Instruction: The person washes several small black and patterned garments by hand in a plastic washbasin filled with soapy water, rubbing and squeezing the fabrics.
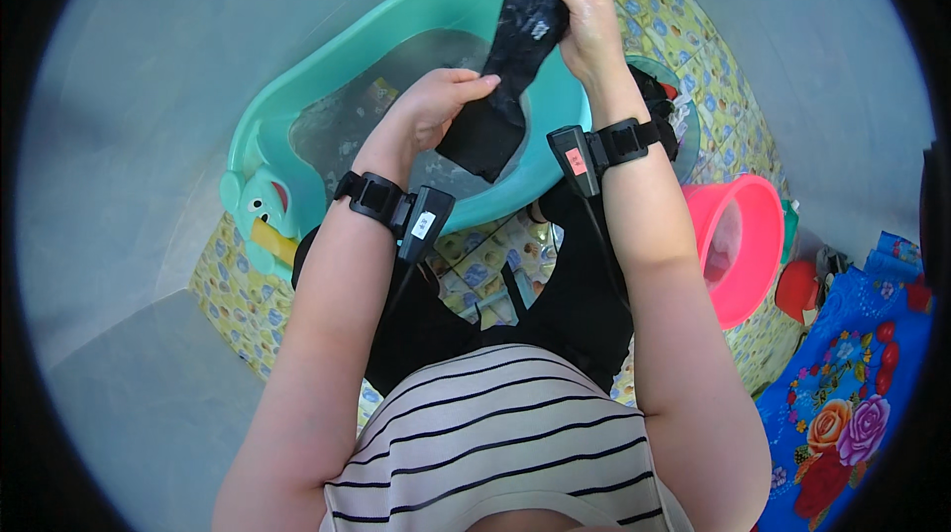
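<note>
A wet black sock [524,38] is stretched between my two hands above the teal plastic tub [260,105]. My right hand [594,27] grips its upper end, thumb on top of the cloth. Lower down, my left hand [449,97] pinches the sock between thumb and fingers, and the black cuff hangs below that pinch. Pale marks, perhaps suds, show on the sock's upper part. Cloudy grey water [349,123] fills the tub's bottom, with a small yellowish thing [382,91] in it.
Right of the tub stands a basin [691,134] with dark and white cloth. Nearer is a pink bucket [769,250] with something pale inside. A blue floral cloth [802,368] lies at the lower right. The tub's animal-face end [260,194] has a yellow part [273,241]. Patterned tiles [238,309] cover the floor.
</note>
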Demonstrator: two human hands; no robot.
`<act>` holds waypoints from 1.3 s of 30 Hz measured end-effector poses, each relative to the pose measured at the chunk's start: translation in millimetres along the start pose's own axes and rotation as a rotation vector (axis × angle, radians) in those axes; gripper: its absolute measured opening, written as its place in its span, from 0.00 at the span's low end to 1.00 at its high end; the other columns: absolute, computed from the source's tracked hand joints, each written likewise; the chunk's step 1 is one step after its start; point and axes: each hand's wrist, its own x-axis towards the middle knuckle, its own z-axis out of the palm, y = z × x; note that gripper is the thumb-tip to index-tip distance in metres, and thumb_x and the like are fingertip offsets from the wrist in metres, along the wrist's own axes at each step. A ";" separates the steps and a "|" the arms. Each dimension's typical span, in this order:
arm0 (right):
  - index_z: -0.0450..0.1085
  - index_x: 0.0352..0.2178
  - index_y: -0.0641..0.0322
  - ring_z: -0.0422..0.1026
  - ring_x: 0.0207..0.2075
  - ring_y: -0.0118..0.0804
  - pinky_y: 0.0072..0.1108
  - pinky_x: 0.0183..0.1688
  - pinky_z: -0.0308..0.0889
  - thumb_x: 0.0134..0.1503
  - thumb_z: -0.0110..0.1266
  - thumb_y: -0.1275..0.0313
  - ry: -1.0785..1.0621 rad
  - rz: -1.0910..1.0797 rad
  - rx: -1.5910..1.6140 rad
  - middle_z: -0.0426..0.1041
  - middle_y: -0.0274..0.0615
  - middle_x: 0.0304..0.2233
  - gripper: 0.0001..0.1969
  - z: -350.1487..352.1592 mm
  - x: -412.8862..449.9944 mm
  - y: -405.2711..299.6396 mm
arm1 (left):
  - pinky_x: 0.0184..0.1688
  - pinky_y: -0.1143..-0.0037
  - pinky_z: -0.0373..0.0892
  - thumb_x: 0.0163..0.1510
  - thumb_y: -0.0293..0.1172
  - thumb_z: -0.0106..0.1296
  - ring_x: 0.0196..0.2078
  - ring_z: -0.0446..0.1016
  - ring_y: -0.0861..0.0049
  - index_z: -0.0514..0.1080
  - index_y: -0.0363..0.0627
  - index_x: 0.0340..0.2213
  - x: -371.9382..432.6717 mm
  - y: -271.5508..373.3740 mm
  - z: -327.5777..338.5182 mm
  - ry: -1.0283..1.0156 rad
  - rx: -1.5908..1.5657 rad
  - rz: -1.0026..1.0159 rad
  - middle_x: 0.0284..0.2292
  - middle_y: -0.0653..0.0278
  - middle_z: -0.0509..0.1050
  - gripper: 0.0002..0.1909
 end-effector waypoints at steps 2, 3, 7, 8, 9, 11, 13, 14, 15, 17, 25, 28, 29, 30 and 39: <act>0.70 0.28 0.67 0.70 0.26 0.26 0.17 0.29 0.64 0.49 0.54 0.72 0.042 -0.012 0.036 0.72 0.36 0.27 0.08 -2.1 0.7 -3.8 | 0.32 0.78 0.68 0.51 0.34 0.47 0.30 0.71 0.81 0.68 0.38 0.32 8.6 -8.5 -4.9 0.067 0.103 0.027 0.30 0.65 0.72 0.11; 0.70 0.28 0.67 0.70 0.27 0.26 0.17 0.29 0.64 0.48 0.54 0.72 0.038 -0.052 -0.106 0.72 0.36 0.27 0.08 -2.6 0.0 -4.3 | 0.32 0.78 0.68 0.51 0.34 0.48 0.30 0.71 0.81 0.68 0.39 0.32 9.2 -7.3 -3.6 0.097 0.156 0.038 0.30 0.66 0.71 0.11; 0.69 0.31 0.69 0.70 0.30 0.31 0.20 0.33 0.64 0.44 0.53 0.68 -0.063 -0.201 -0.801 0.71 0.43 0.30 0.14 14.9 -21.9 -0.7 | 0.39 0.75 0.67 0.54 0.35 0.41 0.35 0.71 0.77 0.66 0.42 0.35 5.2 2.0 -3.0 0.149 -0.360 0.203 0.30 0.63 0.72 0.11; 0.68 0.37 0.62 0.66 0.39 0.43 0.28 0.41 0.62 0.44 0.52 0.66 -0.256 -0.342 -0.925 0.67 0.51 0.39 0.18 5.1 -19.6 24.3 | 0.44 0.71 0.65 0.57 0.42 0.33 0.40 0.69 0.71 0.64 0.41 0.39 9.6 4.7 -5.7 0.146 -0.448 0.184 0.34 0.59 0.71 0.18; 0.66 0.42 0.56 0.58 0.48 0.53 0.33 0.49 0.56 0.43 0.50 0.64 -0.448 -0.518 -1.208 0.59 0.56 0.47 0.21 21.4 -34.5 26.6 | 0.43 0.71 0.66 0.57 0.45 0.31 0.39 0.70 0.71 0.63 0.40 0.40 7.1 3.1 -13.7 0.142 -0.533 0.208 0.34 0.59 0.70 0.21; 0.66 0.43 0.53 0.54 0.52 0.56 0.33 0.52 0.53 0.45 0.49 0.61 -0.537 -0.660 -1.369 0.57 0.55 0.48 0.21 31.7 -58.6 38.3 | 0.41 0.70 0.67 0.57 0.51 0.26 0.38 0.70 0.69 0.63 0.40 0.40 8.1 5.0 -15.6 0.081 -0.694 0.246 0.35 0.59 0.70 0.26; 0.63 0.46 0.52 0.52 0.54 0.52 0.31 0.54 0.49 0.47 0.48 0.59 -0.619 -0.423 -1.193 0.54 0.53 0.51 0.23 30.3 -55.3 35.5 | 0.41 0.70 0.67 0.55 0.54 0.32 0.38 0.70 0.70 0.63 0.40 0.40 0.7 11.3 -15.0 0.006 -0.681 0.278 0.36 0.58 0.69 0.27; 0.62 0.48 0.51 0.52 0.55 0.51 0.31 0.55 0.48 0.48 0.48 0.58 -0.656 -0.305 -1.100 0.53 0.52 0.52 0.24 28.0 -51.7 34.2 | 0.41 0.71 0.68 0.54 0.46 0.38 0.37 0.71 0.71 0.64 0.39 0.39 1.2 10.2 -16.6 0.001 -0.619 0.308 0.35 0.58 0.70 0.21; 0.60 0.48 0.54 0.53 0.54 0.49 0.33 0.54 0.49 0.51 0.45 0.56 -0.623 -0.175 -0.884 0.54 0.49 0.52 0.24 25.2 -41.0 27.8 | 0.40 0.73 0.68 0.53 0.38 0.43 0.36 0.71 0.72 0.64 0.38 0.39 0.9 12.3 -14.9 -0.010 -0.555 0.339 0.34 0.58 0.70 0.16; 0.58 0.48 0.55 0.54 0.53 0.44 0.34 0.51 0.54 0.54 0.42 0.53 -0.267 0.193 -0.311 0.55 0.46 0.51 0.24 21.5 -34.3 16.2 | 0.36 0.75 0.70 0.46 0.23 0.47 0.34 0.72 0.74 0.65 0.37 0.38 -3.9 16.7 -11.9 -0.081 -0.498 0.370 0.32 0.60 0.71 0.14; 0.66 0.34 0.57 0.71 0.30 0.36 0.24 0.29 0.66 0.51 0.48 0.56 -0.204 -0.019 -0.694 0.71 0.39 0.28 0.16 11.0 -12.3 36.3 | 0.33 0.69 0.68 0.53 0.33 0.44 0.33 0.71 0.75 0.62 0.42 0.39 6.5 -0.7 -3.4 0.221 -0.289 0.111 0.32 0.64 0.69 0.13; 0.67 0.31 0.57 0.71 0.28 0.43 0.27 0.29 0.66 0.49 0.49 0.60 -0.123 -0.339 -1.142 0.70 0.47 0.25 0.13 43.8 -34.8 50.7 | 0.31 0.69 0.68 0.56 0.35 0.39 0.36 0.69 0.71 0.62 0.43 0.39 20.1 -14.6 -2.5 0.166 -0.732 0.038 0.34 0.60 0.68 0.12; 0.67 0.30 0.58 0.70 0.27 0.45 0.29 0.30 0.66 0.49 0.48 0.61 -0.192 -0.340 -1.204 0.69 0.50 0.24 0.12 61.8 -54.3 57.6 | 0.32 0.72 0.68 0.57 0.37 0.37 0.36 0.69 0.71 0.63 0.44 0.37 25.3 -23.4 -12.2 0.079 -0.866 0.142 0.33 0.60 0.68 0.11; 0.67 0.29 0.59 0.70 0.27 0.46 0.30 0.29 0.66 0.50 0.48 0.62 -0.254 -0.445 -1.220 0.69 0.49 0.24 0.12 66.5 -72.2 55.9 | 0.30 0.74 0.68 0.56 0.37 0.38 0.34 0.70 0.72 0.64 0.44 0.35 9.5 -20.1 0.3 0.021 -0.808 0.266 0.32 0.60 0.69 0.11; 0.70 0.25 0.65 0.69 0.32 0.60 0.39 0.35 0.65 0.50 0.40 0.62 -0.172 -0.109 -1.228 0.70 0.58 0.29 0.17 88.0 -74.5 62.6 | 0.35 0.69 0.68 0.57 0.37 0.36 0.32 0.71 0.69 0.63 0.42 0.35 9.8 -23.0 -24.4 0.084 -0.751 0.369 0.32 0.61 0.70 0.12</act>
